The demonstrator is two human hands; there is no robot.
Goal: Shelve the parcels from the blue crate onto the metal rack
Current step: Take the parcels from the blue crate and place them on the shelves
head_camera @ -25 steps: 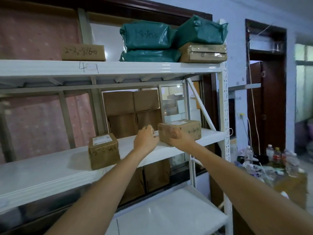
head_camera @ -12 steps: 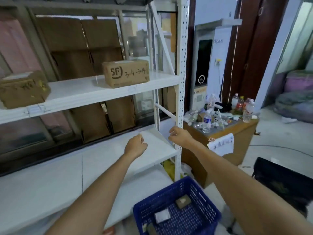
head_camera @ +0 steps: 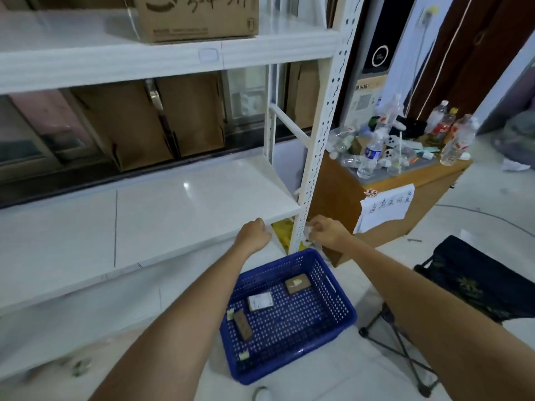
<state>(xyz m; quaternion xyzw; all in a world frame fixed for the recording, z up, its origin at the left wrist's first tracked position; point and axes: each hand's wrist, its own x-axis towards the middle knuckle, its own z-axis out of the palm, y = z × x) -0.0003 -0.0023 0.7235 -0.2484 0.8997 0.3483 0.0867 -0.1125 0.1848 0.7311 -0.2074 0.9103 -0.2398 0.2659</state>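
Now both arms out over the blue crate [head_camera: 333, 302] on the floor, near the right post of the metal rack [head_camera: 321, 134]. Left hand [head_camera: 254, 235] loosely curled, holding nothing; right hand [head_camera: 325, 233] with fingers bent, whether pinching anything too blurred to tell. Probably reaching down for the next parcel. Three parcels flat on the crate floor: brown box [head_camera: 297, 283] far right, labelled box [head_camera: 260, 301] in the middle, slim dark parcel [head_camera: 242, 324] left, long axis running near to far. Shelved box [head_camera: 199, 17] up on the higher shelf, label facing out for reading.
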